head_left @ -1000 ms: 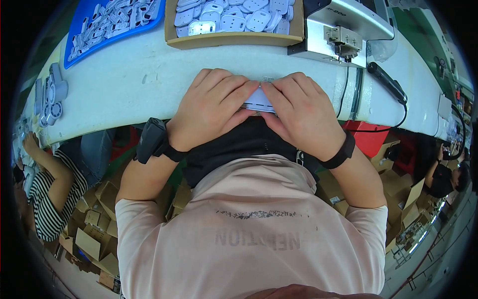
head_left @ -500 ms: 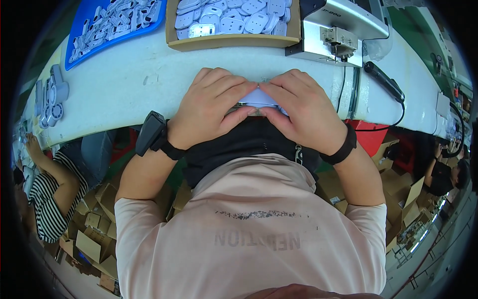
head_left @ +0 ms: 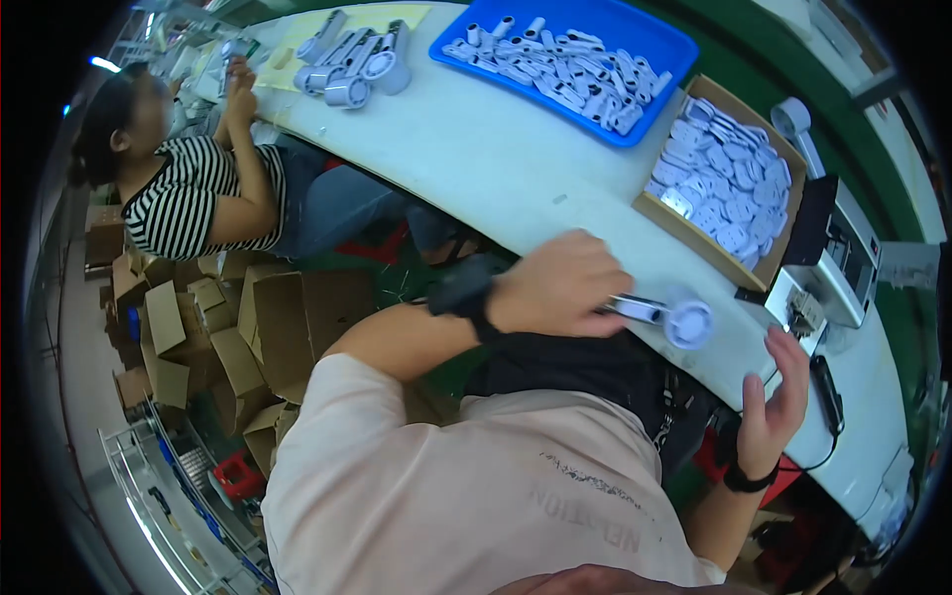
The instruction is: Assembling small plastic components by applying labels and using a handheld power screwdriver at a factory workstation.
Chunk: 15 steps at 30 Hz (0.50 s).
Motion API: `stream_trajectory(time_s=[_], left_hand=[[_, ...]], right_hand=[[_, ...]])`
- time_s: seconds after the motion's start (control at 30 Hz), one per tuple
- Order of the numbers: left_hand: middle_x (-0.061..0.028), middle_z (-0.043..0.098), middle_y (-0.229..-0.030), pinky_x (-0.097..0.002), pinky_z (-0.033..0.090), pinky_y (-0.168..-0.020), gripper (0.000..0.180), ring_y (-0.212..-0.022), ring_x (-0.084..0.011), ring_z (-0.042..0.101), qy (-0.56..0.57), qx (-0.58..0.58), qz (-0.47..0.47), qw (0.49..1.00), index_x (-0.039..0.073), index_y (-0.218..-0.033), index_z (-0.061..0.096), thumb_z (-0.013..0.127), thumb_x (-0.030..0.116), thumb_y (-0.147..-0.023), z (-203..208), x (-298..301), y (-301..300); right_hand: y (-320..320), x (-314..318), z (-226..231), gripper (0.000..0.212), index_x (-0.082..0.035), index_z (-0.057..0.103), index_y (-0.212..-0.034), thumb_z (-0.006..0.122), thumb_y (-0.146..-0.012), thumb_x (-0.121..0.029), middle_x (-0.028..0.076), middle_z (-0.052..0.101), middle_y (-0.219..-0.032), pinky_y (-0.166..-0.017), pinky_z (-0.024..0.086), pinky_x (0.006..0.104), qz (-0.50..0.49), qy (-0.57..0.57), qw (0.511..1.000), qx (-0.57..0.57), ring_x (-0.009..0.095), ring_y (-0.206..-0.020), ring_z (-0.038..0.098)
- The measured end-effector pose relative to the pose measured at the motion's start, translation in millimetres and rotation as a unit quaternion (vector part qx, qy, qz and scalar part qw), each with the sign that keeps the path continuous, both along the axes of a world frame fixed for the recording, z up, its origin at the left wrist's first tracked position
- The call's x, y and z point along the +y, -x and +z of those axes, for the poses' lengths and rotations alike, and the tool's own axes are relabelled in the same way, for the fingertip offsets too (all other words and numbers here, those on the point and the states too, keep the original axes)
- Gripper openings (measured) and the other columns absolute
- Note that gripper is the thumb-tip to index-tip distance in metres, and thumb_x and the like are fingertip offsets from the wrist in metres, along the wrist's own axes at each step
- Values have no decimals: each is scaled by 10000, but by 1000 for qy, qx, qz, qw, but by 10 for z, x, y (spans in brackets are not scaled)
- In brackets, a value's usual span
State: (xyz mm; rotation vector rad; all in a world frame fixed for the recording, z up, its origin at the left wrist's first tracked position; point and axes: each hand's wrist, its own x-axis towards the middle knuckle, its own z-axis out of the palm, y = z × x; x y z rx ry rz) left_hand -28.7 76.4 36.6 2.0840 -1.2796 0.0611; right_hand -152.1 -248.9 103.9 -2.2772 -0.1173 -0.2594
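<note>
My left hand [head_left: 567, 288] is closed around the handle end of a pale plastic handheld device with a round, drum-like head [head_left: 688, 319]. This device is held over the near edge of the white table [head_left: 526, 193], its head pointing right; blur hides its finer details. My right hand [head_left: 777, 402] holds nothing. Its thumb and fingers are apart and raised, at the table edge near a black pen-shaped corded tool [head_left: 826, 395].
A blue tray [head_left: 635, 134] of small elongated parts and a cardboard box [head_left: 694, 233] of pale oval covers stand at the back. A silver machine [head_left: 843, 283] is right. Several similar devices [head_left: 347, 91] lie left, near a seated person [head_left: 203, 193] in stripes.
The view has swung left. My hands, earlier together on a pale part, are now apart; the left has the round-headed device and the right has opened.
</note>
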Motion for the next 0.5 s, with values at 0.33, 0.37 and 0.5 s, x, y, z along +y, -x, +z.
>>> stream_trajectory(time_s=[0.33, 0.37, 0.5], left_hand=[[-165, 743, -950, -374, 547, -767, 335, -842, -285, 697, 66, 99, 592, 797, -32, -1112, 748, 793, 244, -928, -119, 1757, -904], [-159, 748, -935, -346, 551, -795, 347, -861, -246, 699, 26, 98, 618, 780, -51, -1125, 748, 773, 254, -960, -183, 1801, -1043], [-233, 762, -1029, -441, 559, -870, 382, -947, -384, 722, -102, -204, 530, 817, -59, -1144, 749, 780, 274, -960, -336, 2126, -1344]], right_hand=[[496, 33, -599, 275, 25, 714, -1138, 719, -863, 28, 172, 706, -1146, -828, 558, 330, 79, -52, 979, 179, 254, -954, 701], [536, -20, -641, 276, 25, 717, -1132, 728, -857, 35, 176, 704, -1141, -798, 561, 317, 93, -15, 984, 152, 251, -931, 702], [774, -227, -686, 291, 1, 730, -1165, 765, -885, -69, 177, 717, -1120, -816, 575, 354, 35, -56, 968, 241, 297, -923, 713]])
